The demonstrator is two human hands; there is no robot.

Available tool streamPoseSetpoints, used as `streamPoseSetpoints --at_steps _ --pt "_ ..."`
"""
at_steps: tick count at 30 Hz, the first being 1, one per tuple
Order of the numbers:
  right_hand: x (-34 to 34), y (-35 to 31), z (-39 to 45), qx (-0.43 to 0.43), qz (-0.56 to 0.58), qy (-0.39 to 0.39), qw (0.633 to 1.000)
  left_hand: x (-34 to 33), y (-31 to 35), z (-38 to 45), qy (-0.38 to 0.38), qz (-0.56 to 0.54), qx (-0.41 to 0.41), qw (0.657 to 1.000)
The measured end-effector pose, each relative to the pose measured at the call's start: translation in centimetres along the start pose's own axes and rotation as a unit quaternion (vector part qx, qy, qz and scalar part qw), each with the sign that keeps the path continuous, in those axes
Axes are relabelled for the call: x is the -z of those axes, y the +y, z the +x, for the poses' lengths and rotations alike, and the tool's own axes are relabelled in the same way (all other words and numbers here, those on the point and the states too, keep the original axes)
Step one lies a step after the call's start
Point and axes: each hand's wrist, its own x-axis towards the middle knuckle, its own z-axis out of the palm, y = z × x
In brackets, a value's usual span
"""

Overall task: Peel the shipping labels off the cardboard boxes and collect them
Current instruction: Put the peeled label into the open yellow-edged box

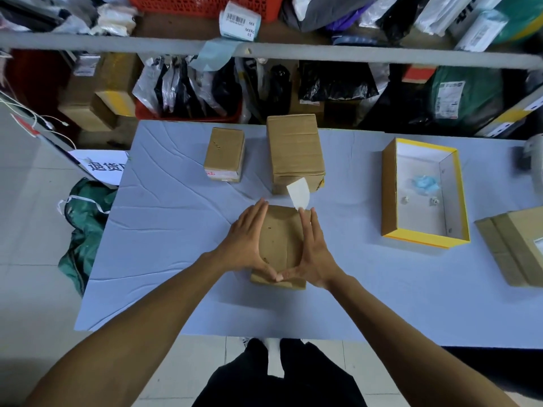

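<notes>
A small cardboard box [280, 243] lies on the blue table [176, 230] in front of me. My left hand [248, 243] presses flat against its left side and my right hand [311, 254] against its right side, thumbs meeting at the near edge. A white shipping label [299, 191] sticks up from the fingertips of my right hand, above the box's far edge. Two more cardboard boxes stand behind: a small one [224, 154] and a taller one [295, 151].
An open yellow-edged box [423, 192] with blue scraps inside sits to the right. Another cardboard box [514, 245] lies at the right edge. Shelves of parcels and bags run behind the table. A green bag [85, 224] lies on the floor at left.
</notes>
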Motion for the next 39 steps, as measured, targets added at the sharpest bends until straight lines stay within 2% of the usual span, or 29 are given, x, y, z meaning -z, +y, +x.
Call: streamPoseSetpoints --at_steps 4,7,10,13,17,24,31,33,36,39 --pt "-0.1 0.7 0.3 0.017 0.013 0.035 0.999 -0.5 -0.6 0.2 0.031 -0.027 -0.013 0.999" --pt "0.5 1.1 1.4 0.019 0.015 0.1 0.995 0.2 -1.2 1.5 0.095 -0.032 -0.01 0.995" --pt "1.4 0.9 3.3 0.007 0.019 0.153 0.988 0.8 -1.8 3.8 0.18 -0.021 -0.042 0.983" --pt "1.8 0.6 5.0 -0.017 0.022 0.203 0.979 0.8 -1.6 5.6 0.223 -0.042 -0.049 0.973" --pt "1.8 0.6 5.7 -0.017 0.001 0.212 0.977 0.8 -1.6 6.5 0.255 -0.046 -0.044 0.965" --pt "2.7 -1.1 4.3 -0.023 -0.074 0.178 0.981 2.3 -0.4 4.7 0.202 -0.013 -0.03 0.979" --pt "7.9 -7.0 3.3 -0.035 -0.149 0.145 0.978 8.9 2.0 2.2 0.084 0.041 0.009 0.996" --pt "9.2 -8.9 3.4 -0.047 -0.142 0.122 0.981 10.8 3.4 1.5 0.064 0.054 0.009 0.996" --pt "11.3 -11.6 3.4 -0.091 -0.07 0.065 0.991 13.2 5.7 0.6 0.064 0.077 -0.01 0.995" --pt "12.9 -13.6 2.7 -0.092 -0.038 0.04 0.994 14.7 7.6 0.1 0.059 0.09 -0.033 0.994"
